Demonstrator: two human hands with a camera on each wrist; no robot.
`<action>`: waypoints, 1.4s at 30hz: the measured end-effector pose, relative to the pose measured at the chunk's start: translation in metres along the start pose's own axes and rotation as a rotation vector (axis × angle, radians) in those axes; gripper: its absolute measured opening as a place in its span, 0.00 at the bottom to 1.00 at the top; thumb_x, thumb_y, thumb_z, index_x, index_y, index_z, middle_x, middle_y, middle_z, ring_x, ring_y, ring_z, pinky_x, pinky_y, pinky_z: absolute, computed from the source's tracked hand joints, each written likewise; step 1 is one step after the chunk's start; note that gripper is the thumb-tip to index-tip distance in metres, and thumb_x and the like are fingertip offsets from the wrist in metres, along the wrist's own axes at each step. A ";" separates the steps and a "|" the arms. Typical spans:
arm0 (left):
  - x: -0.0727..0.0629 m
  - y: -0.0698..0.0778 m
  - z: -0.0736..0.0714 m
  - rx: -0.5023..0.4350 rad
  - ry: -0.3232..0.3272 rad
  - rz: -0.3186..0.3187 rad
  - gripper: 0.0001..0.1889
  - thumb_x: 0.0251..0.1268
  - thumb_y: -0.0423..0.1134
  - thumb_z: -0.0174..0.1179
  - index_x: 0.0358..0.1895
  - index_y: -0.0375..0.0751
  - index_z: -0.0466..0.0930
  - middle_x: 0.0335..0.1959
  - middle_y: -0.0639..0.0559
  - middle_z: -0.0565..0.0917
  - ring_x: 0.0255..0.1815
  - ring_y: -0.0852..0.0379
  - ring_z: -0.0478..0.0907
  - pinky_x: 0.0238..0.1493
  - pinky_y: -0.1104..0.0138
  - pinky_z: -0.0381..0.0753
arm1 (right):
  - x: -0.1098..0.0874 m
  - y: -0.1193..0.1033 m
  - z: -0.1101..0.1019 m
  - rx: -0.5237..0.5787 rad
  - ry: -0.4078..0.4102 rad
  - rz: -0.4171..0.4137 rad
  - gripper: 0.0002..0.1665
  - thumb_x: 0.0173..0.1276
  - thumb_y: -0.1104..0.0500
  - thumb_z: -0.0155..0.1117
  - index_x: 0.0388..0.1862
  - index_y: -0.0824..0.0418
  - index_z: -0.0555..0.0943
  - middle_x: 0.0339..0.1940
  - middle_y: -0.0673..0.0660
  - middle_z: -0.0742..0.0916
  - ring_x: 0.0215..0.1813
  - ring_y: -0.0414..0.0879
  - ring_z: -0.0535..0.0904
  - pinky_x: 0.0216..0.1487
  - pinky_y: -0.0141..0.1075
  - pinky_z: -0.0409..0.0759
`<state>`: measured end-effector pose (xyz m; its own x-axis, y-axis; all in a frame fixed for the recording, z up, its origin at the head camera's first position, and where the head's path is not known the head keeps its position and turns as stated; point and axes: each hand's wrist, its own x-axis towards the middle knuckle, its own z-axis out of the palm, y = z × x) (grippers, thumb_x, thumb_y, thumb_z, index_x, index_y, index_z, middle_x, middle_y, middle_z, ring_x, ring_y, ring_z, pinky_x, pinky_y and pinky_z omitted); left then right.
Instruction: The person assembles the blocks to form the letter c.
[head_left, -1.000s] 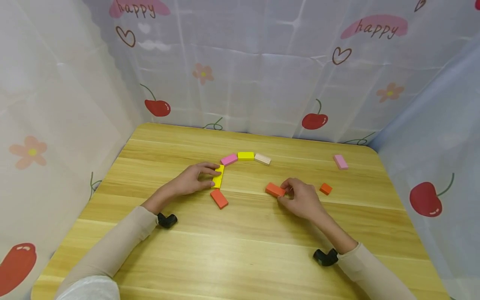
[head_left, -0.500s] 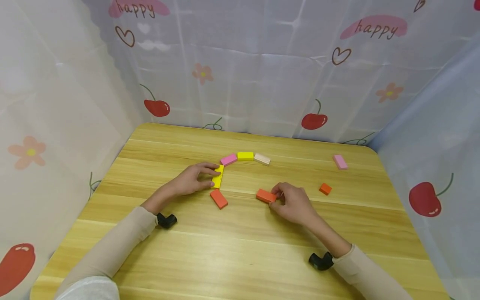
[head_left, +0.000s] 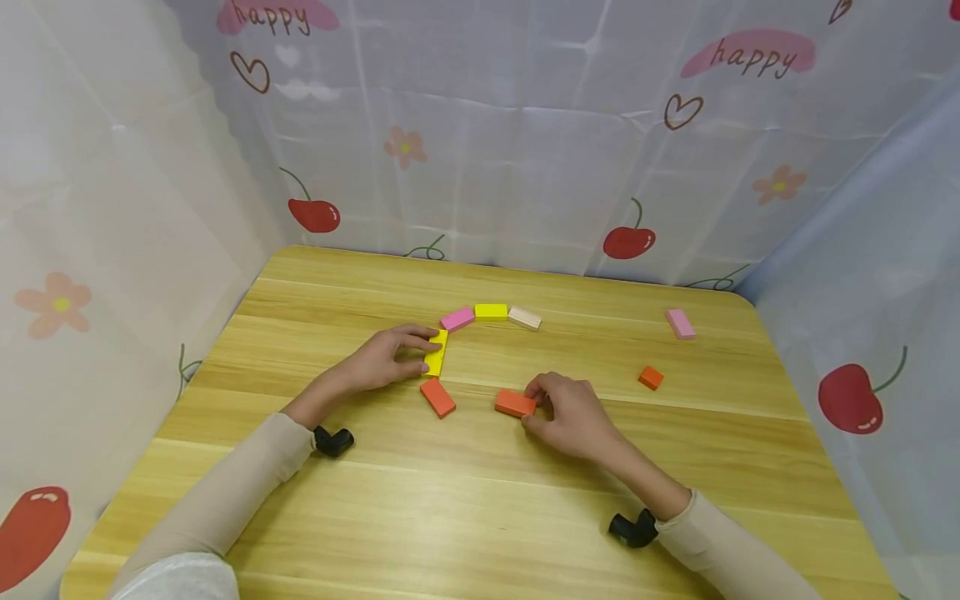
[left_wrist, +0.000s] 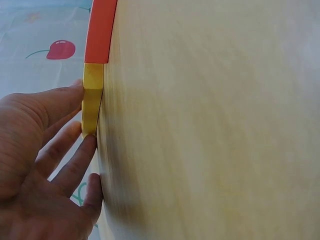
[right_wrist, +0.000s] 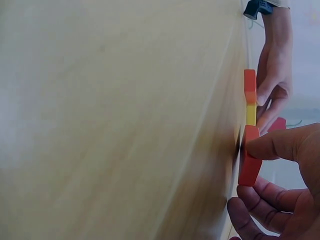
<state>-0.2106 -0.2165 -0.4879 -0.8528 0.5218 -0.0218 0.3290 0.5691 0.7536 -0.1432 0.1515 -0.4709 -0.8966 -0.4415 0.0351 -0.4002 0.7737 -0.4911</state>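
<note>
The left hand [head_left: 384, 358] pinches the near yellow block [head_left: 437, 358]. The right hand [head_left: 573, 417] holds a red block [head_left: 513, 404], right of a second red block [head_left: 438, 398].

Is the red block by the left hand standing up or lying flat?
Lying flat: the head view shows the red block broad face up, with only a thin side edge.

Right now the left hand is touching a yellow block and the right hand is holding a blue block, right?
Not quite: the right hand holds an orange-red block, not a blue one, as the head view shows. The left hand is touching a yellow block.
</note>
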 end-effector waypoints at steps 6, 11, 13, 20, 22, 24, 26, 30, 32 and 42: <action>-0.001 0.001 -0.001 -0.003 0.003 0.005 0.22 0.77 0.41 0.68 0.71 0.45 0.84 0.81 0.50 0.74 0.85 0.42 0.65 0.86 0.43 0.65 | 0.001 -0.007 0.005 -0.002 -0.012 -0.016 0.16 0.64 0.52 0.80 0.48 0.51 0.86 0.41 0.46 0.88 0.42 0.41 0.80 0.60 0.53 0.74; -0.002 0.002 -0.001 0.006 0.003 0.003 0.22 0.77 0.41 0.68 0.71 0.45 0.84 0.81 0.50 0.74 0.85 0.42 0.65 0.86 0.43 0.65 | 0.003 -0.014 0.008 -0.004 -0.029 -0.037 0.16 0.64 0.51 0.80 0.48 0.51 0.86 0.40 0.45 0.88 0.42 0.40 0.80 0.60 0.51 0.74; -0.003 0.001 -0.001 0.008 0.003 0.002 0.22 0.77 0.41 0.68 0.70 0.45 0.84 0.81 0.49 0.74 0.85 0.42 0.66 0.86 0.42 0.65 | 0.004 -0.019 0.009 -0.004 -0.034 -0.043 0.16 0.64 0.51 0.80 0.48 0.51 0.86 0.41 0.45 0.88 0.43 0.40 0.81 0.61 0.52 0.75; -0.003 -0.001 0.000 -0.002 0.001 0.000 0.22 0.77 0.42 0.68 0.71 0.46 0.84 0.81 0.50 0.74 0.85 0.43 0.65 0.86 0.43 0.64 | 0.008 -0.031 0.011 0.000 -0.044 -0.065 0.15 0.65 0.51 0.79 0.47 0.51 0.85 0.38 0.47 0.87 0.41 0.41 0.79 0.59 0.49 0.74; -0.003 -0.001 0.000 -0.003 0.003 0.004 0.22 0.77 0.42 0.68 0.71 0.46 0.84 0.81 0.50 0.74 0.85 0.42 0.65 0.86 0.43 0.64 | 0.009 -0.033 0.012 0.008 -0.055 -0.071 0.15 0.65 0.51 0.79 0.47 0.51 0.85 0.38 0.46 0.87 0.41 0.40 0.78 0.58 0.48 0.73; -0.002 -0.001 0.000 -0.002 0.005 0.008 0.22 0.77 0.41 0.68 0.70 0.46 0.84 0.81 0.51 0.74 0.85 0.42 0.65 0.86 0.42 0.64 | 0.009 -0.035 0.014 0.009 -0.066 -0.077 0.15 0.65 0.51 0.78 0.48 0.51 0.85 0.39 0.45 0.87 0.42 0.40 0.79 0.57 0.47 0.73; -0.002 -0.002 0.000 0.000 0.006 0.008 0.22 0.77 0.41 0.68 0.70 0.46 0.84 0.81 0.51 0.74 0.85 0.42 0.65 0.86 0.43 0.64 | 0.010 -0.037 0.015 0.011 -0.076 -0.084 0.15 0.65 0.51 0.78 0.48 0.50 0.85 0.39 0.45 0.87 0.43 0.40 0.79 0.57 0.47 0.72; -0.001 -0.002 0.000 0.001 0.005 0.002 0.22 0.77 0.41 0.68 0.70 0.46 0.84 0.81 0.52 0.75 0.85 0.43 0.65 0.87 0.43 0.64 | 0.011 -0.042 0.017 0.011 -0.082 -0.095 0.15 0.65 0.51 0.78 0.48 0.51 0.86 0.41 0.45 0.87 0.44 0.40 0.80 0.58 0.47 0.73; -0.001 -0.003 0.000 0.000 0.004 0.000 0.22 0.77 0.42 0.68 0.70 0.46 0.84 0.81 0.52 0.75 0.85 0.43 0.65 0.87 0.43 0.64 | 0.011 -0.044 0.017 0.008 -0.083 -0.098 0.15 0.65 0.52 0.78 0.49 0.51 0.86 0.41 0.45 0.87 0.44 0.41 0.80 0.59 0.48 0.74; 0.000 -0.002 0.000 0.004 0.004 -0.001 0.22 0.76 0.42 0.69 0.70 0.47 0.85 0.80 0.52 0.75 0.85 0.43 0.66 0.85 0.44 0.66 | 0.012 -0.047 0.022 -0.008 -0.087 -0.108 0.16 0.63 0.51 0.81 0.47 0.50 0.86 0.39 0.45 0.87 0.43 0.39 0.79 0.60 0.49 0.76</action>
<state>-0.2111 -0.2174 -0.4893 -0.8548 0.5185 -0.0200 0.3296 0.5723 0.7509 -0.1309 0.0995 -0.4667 -0.8285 -0.5598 0.0115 -0.4954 0.7232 -0.4812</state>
